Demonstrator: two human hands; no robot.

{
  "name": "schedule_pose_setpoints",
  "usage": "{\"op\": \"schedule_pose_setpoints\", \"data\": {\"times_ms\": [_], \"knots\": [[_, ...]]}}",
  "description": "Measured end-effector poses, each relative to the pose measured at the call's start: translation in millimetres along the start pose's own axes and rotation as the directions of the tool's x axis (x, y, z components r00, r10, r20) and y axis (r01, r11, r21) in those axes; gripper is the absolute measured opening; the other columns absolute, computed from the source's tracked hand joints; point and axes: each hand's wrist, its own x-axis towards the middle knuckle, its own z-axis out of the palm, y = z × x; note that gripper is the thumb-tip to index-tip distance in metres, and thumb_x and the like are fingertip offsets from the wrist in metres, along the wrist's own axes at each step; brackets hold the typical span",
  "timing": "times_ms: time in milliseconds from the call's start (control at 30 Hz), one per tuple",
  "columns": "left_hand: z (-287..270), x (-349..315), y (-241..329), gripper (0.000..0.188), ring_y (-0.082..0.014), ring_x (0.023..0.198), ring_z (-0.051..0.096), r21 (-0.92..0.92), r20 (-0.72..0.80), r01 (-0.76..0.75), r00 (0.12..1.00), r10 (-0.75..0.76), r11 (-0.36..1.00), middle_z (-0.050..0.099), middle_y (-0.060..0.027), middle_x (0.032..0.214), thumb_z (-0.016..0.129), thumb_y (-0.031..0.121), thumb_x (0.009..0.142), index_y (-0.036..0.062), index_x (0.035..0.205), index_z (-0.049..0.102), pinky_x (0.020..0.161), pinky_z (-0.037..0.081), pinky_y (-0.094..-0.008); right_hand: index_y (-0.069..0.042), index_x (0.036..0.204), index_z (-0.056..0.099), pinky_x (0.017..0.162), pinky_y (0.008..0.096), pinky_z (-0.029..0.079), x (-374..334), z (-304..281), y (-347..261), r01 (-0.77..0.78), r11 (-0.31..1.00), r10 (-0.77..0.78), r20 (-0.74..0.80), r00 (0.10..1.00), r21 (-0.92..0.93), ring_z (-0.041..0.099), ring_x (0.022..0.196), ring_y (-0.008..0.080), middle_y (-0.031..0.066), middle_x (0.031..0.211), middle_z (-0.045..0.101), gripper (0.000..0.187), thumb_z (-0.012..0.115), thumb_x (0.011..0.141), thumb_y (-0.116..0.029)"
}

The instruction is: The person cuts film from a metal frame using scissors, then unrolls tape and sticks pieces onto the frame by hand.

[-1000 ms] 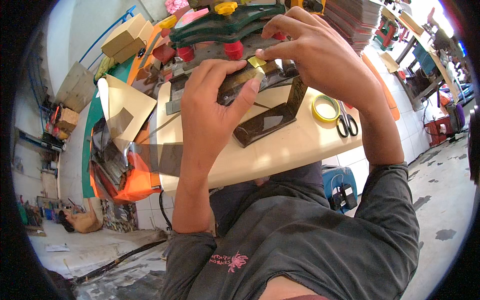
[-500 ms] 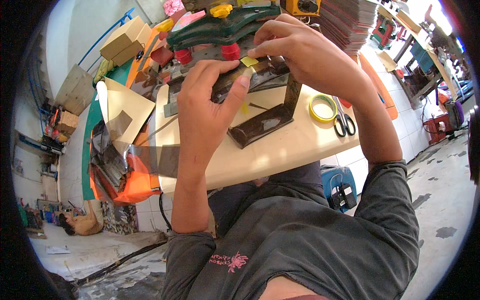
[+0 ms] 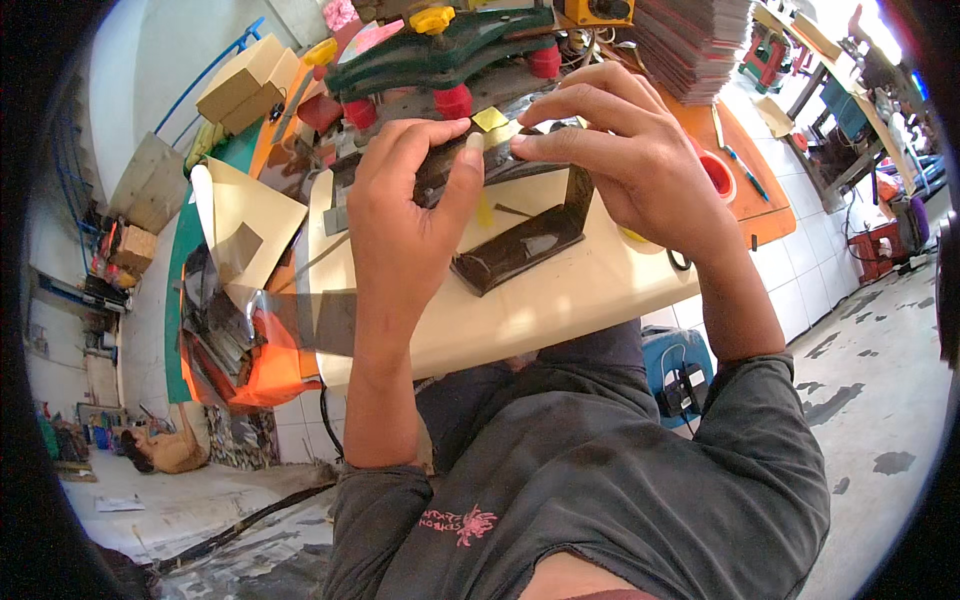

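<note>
A dark, glossy, see-through plastic piece with folded, frame-like sides lies on the cream board in front of me. At its far edge, my left hand pinches the dark plastic between thumb and fingertips. A small yellow tape piece sticks up there, just beyond my left thumb. My right hand has its thumb and fingers closed on the same far edge, right of the tape. The yellow tape roll and the scissors are mostly hidden under my right hand.
The cream board has a curved near edge. A green clamp-like frame with red feet stands beyond it. Plastic scraps and an orange bag lie left. A red ring, a pen and a tall sheet stack are right.
My right hand has come down and nearer, from over the yellow tape piece to the plastic's edge, now covering most of the tape roll and scissors. My left hand keeps its pinch.
</note>
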Motion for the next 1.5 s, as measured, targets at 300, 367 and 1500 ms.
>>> {"op": "schedule_pose_setpoints", "data": {"times_ms": [300, 367, 1500], "knots": [[-4, 2, 0, 0.020, -0.0231, 0.104, 0.070, -0.001, 0.023, 0.004, 1.000, -0.004, 1.000, 0.074, -0.0123, 0.109, 0.072, 0.014, 0.101, -0.0001, 0.115, 0.076, 0.098, 0.051, -0.0348, -0.008, 0.105, 0.076, 0.105, 0.0467, 0.052, 4, 12, 1, -0.075, 0.983, 0.077, -0.006, 0.997, 0.169, 0.064, 0.121, 0.0332, 0.0075, 0.121, 0.073, 0.032, 0.064, 0.080, 0.006], [-4, 1, 1, 0.021, -0.0231, 0.104, 0.070, -0.008, 0.027, 0.016, 1.000, -0.016, 1.000, 0.074, -0.0124, 0.110, 0.072, 0.014, 0.101, -0.0002, 0.115, 0.076, 0.098, 0.051, -0.0349, -0.007, 0.105, 0.076, 0.108, 0.0484, 0.051, 5, 11, 1, -0.073, 0.976, 0.074, 0.002, 0.997, 0.206, 0.063, 0.124, 0.0339, 0.0085, 0.124, 0.073, 0.030, 0.063, 0.080, 0.006], [-9, 3, -1, 0.035, -0.0270, 0.102, 0.073, -0.005, 0.068, -0.026, 0.997, 0.026, 1.000, 0.073, -0.0142, 0.113, 0.080, 0.024, 0.097, -0.0019, 0.121, 0.075, 0.091, 0.055, -0.0347, -0.005, 0.097, 0.071, 0.122, 0.0485, 0.040, 10, 20, 18, -0.122, 0.955, 0.120, 0.024, 0.992, 0.272, 0.061, 0.138, 0.0358, 0.0110, 0.133, 0.075, 0.021, 0.074, 0.102, -0.025]]}}
